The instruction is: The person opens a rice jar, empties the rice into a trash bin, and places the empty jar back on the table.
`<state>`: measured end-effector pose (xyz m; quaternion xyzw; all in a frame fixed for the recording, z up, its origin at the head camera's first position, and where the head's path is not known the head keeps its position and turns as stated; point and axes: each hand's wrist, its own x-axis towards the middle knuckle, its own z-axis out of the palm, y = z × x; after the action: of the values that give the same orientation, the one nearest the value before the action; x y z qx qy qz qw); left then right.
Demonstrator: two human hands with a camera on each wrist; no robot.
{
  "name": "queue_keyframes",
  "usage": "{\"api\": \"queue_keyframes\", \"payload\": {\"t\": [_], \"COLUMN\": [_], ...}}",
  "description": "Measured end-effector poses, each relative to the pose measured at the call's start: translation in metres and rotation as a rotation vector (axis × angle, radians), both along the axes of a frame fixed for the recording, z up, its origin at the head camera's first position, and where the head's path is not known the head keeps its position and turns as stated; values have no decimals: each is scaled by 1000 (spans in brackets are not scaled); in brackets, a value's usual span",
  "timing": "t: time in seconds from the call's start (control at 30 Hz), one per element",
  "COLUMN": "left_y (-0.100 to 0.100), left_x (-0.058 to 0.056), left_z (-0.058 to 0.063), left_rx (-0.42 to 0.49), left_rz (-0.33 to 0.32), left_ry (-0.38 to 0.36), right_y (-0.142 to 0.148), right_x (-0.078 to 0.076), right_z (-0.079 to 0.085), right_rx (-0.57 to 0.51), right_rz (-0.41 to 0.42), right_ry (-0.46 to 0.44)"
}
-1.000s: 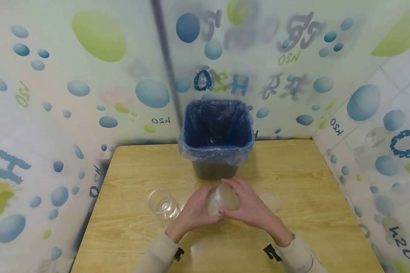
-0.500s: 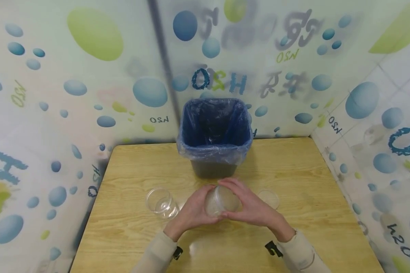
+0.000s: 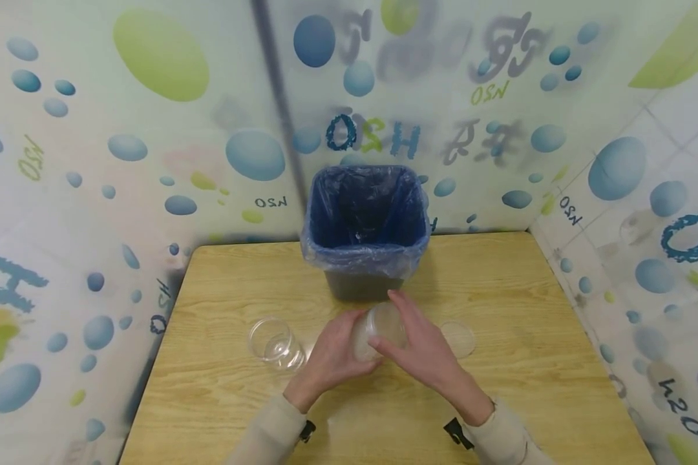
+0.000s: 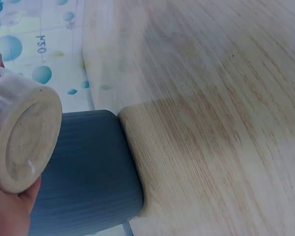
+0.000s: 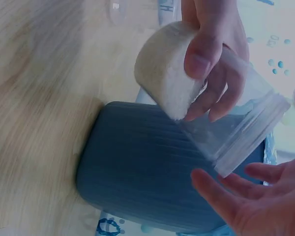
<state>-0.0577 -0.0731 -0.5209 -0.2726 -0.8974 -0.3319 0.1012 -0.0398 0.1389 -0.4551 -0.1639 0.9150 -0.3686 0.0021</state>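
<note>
Where the pale sleeves (image 3: 267,429) come in at 7 and 5 o'clock, the hands meet on one tilted jar (image 3: 378,326), mid-desk. Left hand (image 3: 334,355) has fingers curled round the jar body; right hand (image 3: 421,352) is spread about the lid (image 5: 253,135), fingertips by its rim, not clearly gripping. Can't tell how tight the lid sits. Jar is held off the desk (image 3: 198,387), pale filling (image 5: 169,73) down at the base end. Cup (image 3: 277,345) at 9 o'clock, clear disc (image 3: 457,339) lying flat at 3. Just beyond, at 12: bin (image 3: 363,287) with blue liner (image 3: 363,259), then printed wall (image 3: 471,39).

Risks, my guess: lid giving suddenly on a leaning jar could spill filling onto the desk; smooth jar could slip if the left hand eased; that hand swinging toward 9 could knock the cup.

Jar direction: lid end up, leaning roughly to 2 o'clock, base down toward 8; long axis slanted, neither upright nor flat.
</note>
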Motion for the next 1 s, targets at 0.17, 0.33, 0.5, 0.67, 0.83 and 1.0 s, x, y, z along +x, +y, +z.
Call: {"api": "queue_keyframes", "payload": {"t": [0.17,0.33,0.5,0.67,0.83,1.0], "left_y": [2,0,-2,-2,-2,-2], "left_x": [1,2,2,2,1,1], "left_z": [0,0,0,1,2,2], "left_rx": [-13,-13,13,29,23,21], "left_rz": [17,1,-27,-54,-52,-44], "left_ry": [48,35,-11,-32,-28,-40], "right_y": [-6,-3,2,6,10,13], "right_x": [0,-2,-5,-7,-10,-10], "right_z": [3,3,3,2,0,-1], "right_rx": [47,31,-38,-80,-108,-129], "right_rz": [-54,20,125,219,305,340], "right_ry": [40,69,84,112,146,115]}}
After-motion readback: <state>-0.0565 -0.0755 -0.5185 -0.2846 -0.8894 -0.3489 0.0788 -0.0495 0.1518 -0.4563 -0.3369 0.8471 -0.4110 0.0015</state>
